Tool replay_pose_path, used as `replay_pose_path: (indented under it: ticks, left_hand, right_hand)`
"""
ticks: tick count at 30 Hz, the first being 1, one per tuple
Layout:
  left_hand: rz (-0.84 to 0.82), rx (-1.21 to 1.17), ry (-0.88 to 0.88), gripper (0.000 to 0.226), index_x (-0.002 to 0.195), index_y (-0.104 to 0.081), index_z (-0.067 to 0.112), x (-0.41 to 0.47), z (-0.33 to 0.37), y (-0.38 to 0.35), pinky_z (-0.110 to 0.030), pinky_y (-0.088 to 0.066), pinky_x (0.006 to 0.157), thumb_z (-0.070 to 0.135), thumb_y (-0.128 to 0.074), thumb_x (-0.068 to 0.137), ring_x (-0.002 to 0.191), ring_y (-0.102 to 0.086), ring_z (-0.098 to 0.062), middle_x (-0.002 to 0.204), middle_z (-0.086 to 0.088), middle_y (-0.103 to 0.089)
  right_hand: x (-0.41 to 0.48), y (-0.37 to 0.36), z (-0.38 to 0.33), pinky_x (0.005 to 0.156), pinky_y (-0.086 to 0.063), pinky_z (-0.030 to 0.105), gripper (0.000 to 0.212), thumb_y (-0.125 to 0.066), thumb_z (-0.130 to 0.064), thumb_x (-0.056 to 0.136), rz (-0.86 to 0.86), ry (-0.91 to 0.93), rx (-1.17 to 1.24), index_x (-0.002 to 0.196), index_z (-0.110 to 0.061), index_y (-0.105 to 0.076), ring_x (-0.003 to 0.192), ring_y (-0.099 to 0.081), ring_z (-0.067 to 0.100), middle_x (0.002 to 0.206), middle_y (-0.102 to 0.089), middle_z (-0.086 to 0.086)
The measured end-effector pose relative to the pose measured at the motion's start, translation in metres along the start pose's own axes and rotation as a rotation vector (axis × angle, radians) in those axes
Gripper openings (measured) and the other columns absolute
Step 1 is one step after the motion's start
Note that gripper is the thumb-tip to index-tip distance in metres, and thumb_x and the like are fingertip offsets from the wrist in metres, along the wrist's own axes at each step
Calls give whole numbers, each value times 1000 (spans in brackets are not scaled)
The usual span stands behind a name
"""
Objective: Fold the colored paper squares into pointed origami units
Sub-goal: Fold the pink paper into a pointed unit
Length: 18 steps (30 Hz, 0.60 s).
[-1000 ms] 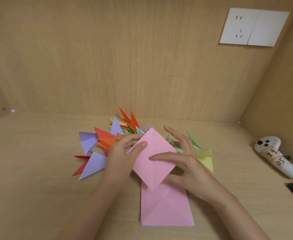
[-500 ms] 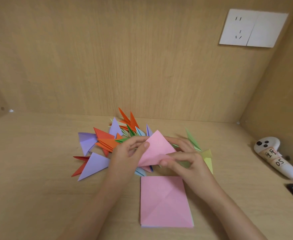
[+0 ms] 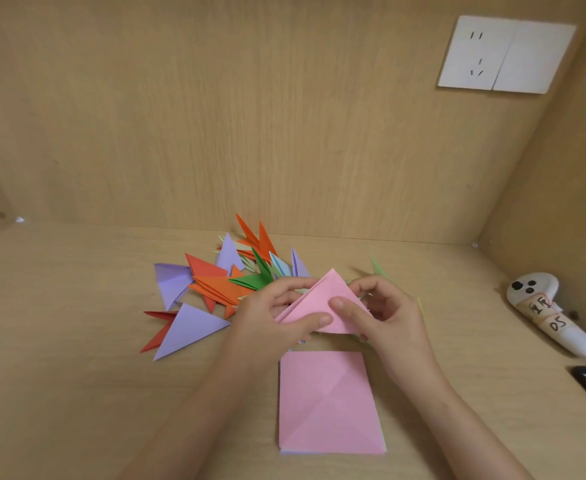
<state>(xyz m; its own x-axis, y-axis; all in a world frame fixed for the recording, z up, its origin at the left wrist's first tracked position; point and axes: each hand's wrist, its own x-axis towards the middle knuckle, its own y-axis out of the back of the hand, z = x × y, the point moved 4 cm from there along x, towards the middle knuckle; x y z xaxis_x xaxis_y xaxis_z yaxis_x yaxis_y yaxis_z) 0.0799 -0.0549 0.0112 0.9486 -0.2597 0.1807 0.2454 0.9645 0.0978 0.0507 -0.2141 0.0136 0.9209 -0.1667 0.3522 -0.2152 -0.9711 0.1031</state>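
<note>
Folded since before, the pink paper sheet at centre frame is a triangle, pinched by left hand and right hand; light, floppy, best gripped at corners.

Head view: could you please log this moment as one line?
left hand, right hand: pinching folded pink sheet | pink stack: on desk

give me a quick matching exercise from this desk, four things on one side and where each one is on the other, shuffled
1 folded pink sheet
2 pink paper stack
3 socket plate
4 white controller

A on the back wall
B by the right side wall
C pinched between left hand and right hand
D flat on the desk, nearest the person

Pairs: 1-C, 2-D, 3-A, 4-B
</note>
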Motion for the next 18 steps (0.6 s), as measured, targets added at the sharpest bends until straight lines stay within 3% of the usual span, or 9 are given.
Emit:
replay_pose_path:
  ticks: [5, 7, 10, 18]
  left_hand:
    - [9, 6, 19, 32, 97, -70, 27, 1, -2, 0, -36, -59, 65, 7, -78, 74, 71, -70, -20, 88, 4, -74]
    - [10, 4, 23, 30, 94, -70, 27, 1, -2, 0, -30, -57, 60, 6, -77, 74, 68, -69, -15, 87, 5, -74]
    - [1, -8, 25, 27, 93, -70, 25, 1, -4, -1, -23, -54, 58, 6, -77, 75, 72, -69, -11, 87, 5, -74]
    - [6, 8, 19, 23, 87, -71, 23, 2, -5, -1, -27, -57, 61, 5, -77, 75, 75, -70, -12, 82, 5, -74]
  right_hand:
    - [0, -1, 2, 53, -42, 18, 24, -74, -5, 77, 14, -37, 114, 95, -12, -59, 60, -58, 10, 70, -63, -4]
    - [2, 0, 3, 55, -43, 18, 26, -73, -3, 78, 34, -63, 150, 100, -9, -61, 57, -56, 7, 64, -62, -4]
    - [2, 1, 3, 58, -44, 18, 6, -72, -5, 78, 39, -94, 152, 82, -3, -68, 61, -57, 10, 65, -66, -3]
    - [2, 0, 4, 57, -45, 16, 6, -73, -6, 78, 57, -114, 157, 77, -1, -69, 62, -58, 10, 68, -68, 0]
